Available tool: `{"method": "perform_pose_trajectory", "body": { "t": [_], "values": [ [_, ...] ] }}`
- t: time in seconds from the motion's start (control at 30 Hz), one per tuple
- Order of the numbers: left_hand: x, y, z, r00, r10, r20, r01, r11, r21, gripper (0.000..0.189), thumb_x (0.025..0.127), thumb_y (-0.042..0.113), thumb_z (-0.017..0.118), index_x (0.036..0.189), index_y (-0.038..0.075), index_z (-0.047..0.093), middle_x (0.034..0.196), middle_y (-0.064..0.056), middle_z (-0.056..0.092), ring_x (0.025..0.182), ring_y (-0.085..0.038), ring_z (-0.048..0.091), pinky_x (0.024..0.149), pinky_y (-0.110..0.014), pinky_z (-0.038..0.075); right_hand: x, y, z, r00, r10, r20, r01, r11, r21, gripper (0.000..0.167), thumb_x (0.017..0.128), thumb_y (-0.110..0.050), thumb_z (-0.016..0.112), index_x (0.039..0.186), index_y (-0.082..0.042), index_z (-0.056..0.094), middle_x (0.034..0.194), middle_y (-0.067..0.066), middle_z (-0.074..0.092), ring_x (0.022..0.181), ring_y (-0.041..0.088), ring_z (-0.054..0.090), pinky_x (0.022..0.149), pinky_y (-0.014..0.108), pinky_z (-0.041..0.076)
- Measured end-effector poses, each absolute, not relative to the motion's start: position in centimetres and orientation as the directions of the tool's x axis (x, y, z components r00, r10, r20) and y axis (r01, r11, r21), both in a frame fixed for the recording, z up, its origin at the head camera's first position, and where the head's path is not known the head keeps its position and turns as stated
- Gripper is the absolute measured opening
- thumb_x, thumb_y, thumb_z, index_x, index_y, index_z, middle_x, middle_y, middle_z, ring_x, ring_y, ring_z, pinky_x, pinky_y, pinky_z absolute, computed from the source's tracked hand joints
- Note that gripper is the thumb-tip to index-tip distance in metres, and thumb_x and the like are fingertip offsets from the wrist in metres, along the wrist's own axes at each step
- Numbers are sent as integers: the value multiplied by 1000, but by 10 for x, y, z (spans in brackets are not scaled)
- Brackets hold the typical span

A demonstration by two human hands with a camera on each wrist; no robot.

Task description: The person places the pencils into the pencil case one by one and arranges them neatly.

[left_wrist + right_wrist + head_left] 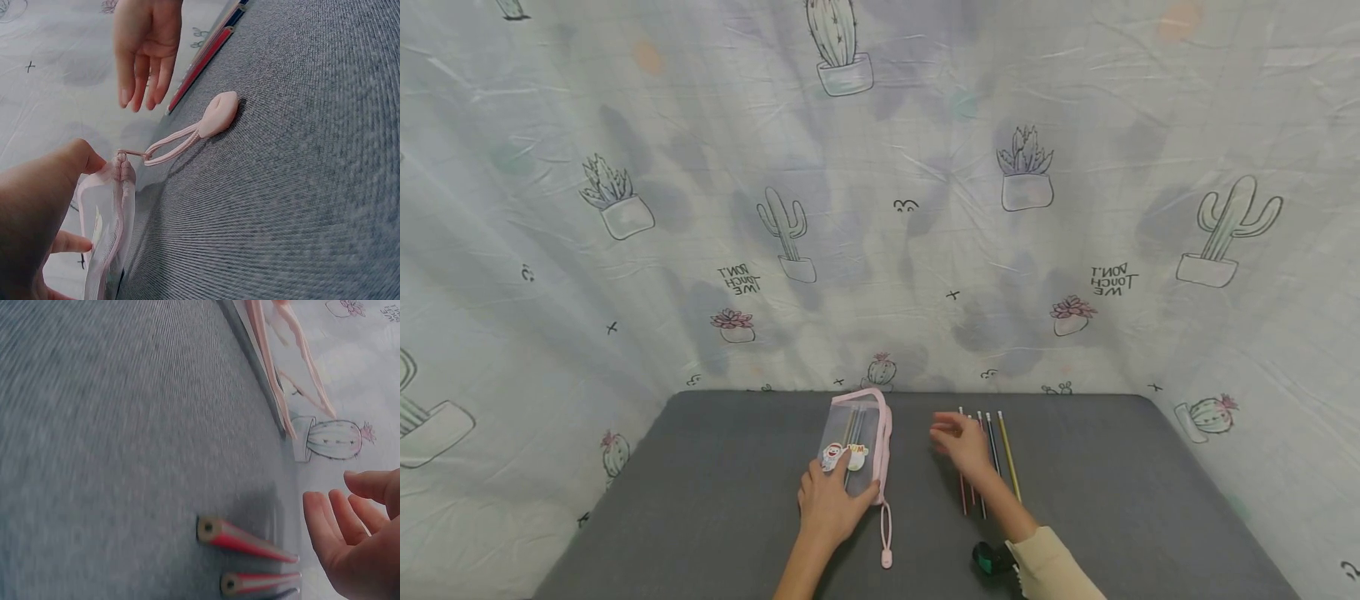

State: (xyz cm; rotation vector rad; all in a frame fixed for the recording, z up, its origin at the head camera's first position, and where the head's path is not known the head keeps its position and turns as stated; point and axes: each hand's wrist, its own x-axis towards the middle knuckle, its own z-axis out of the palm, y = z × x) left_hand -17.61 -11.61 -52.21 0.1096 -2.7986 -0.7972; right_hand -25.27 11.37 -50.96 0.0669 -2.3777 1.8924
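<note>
The left hand is spreading over the near end of the pencil pouch, holding it against the table with the thumb bending over the zipper edge and the fingers lying across the clear side. The pouch is lying directly under this grip and is extending beyond the fingertips. Its strap is trailing from the zipper end, just beside the thumb.

The right hand is hovering to the right of the pouch, well apart from it. Its thumb and fingers are curving loosely with a moderate gap, and the right wrist view is showing nothing between them. Under its palm and wrist, and reaching out to its right, about five loose pencils are lying side by side; the hand is covering parts of them, so the count is uncertain. A red pencil is lying nearest the pouch, and a yellow pencil is lying farthest from it.

As for progress, the work is looking partly done: a few pencils are already lying inside the pouch, just ahead of the left fingers, though the clear side is not showing how many. The loose pencils near the right hand are seemingly making up the part left. The zipper also appears to be standing open, so closing it is probably remaining too.
</note>
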Motion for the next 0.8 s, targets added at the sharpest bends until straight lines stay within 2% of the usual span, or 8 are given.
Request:
{"method": "perform_pose_trajectory", "body": {
  "t": [0.17, 0.33, 0.43, 0.63, 0.8],
  "values": [
    [-176, -116, -523, -969, -133, 206, -4, 849, 529, 78, 82, 57, 77, 142, 9, 65, 126, -35, 47, 112, -51, 50, 94, -69, 42, -251, 123, -510, -987, 55, 149, -124, 324, -938, 33, 93, 7, 72, 124, 13, 68, 107, 26, 76, 97, 38, 75, 76, 39, 63],
    [-176, -116, -523, -969, -132, 208, -4, 851, 525, 78, 82, 57, 76, 142, 9, 65, 125, -35, 47, 112, -51, 50, 94, -69, 42, -251, 130, -509, -971, 64, 230, -172, 480, -860, 33, 90, 2, 77, 121, 11, 70, 104, 24, 77, 98, 42, 73, 81, 48, 59],
    [-176, -116, -523, -971, -134, 197, -9, 847, 532, 79, 81, 57, 76, 142, 9, 64, 127, -35, 47, 113, -51, 50, 94, -69, 42, -249, 133, -507, -975, 50, 216, -163, 495, -853, 36, 90, 4, 77, 123, 12, 69, 108, 25, 76, 101, 44, 72, 84, 52, 59],
    [-176, -116, -521, -976, -134, 172, -19, 838, 546, 79, 81, 57, 76, 144, 9, 63, 130, -36, 46, 115, -52, 49, 96, -71, 40, -247, 133, -506, -982, 36, 186, -144, 493, -858, 41, 89, 6, 77, 127, 13, 66, 113, 28, 74, 104, 46, 71, 83, 51, 60],
    [-176, -117, -521, -977, -131, 170, -19, 840, 543, 79, 82, 57, 76, 144, 9, 63, 131, -37, 46, 116, -53, 49, 96, -71, 40, -248, 132, -508, -979, 36, 201, -157, 502, -850, 42, 87, 6, 78, 126, 14, 66, 111, 29, 73, 101, 45, 72, 80, 50, 61]
  ]
}}
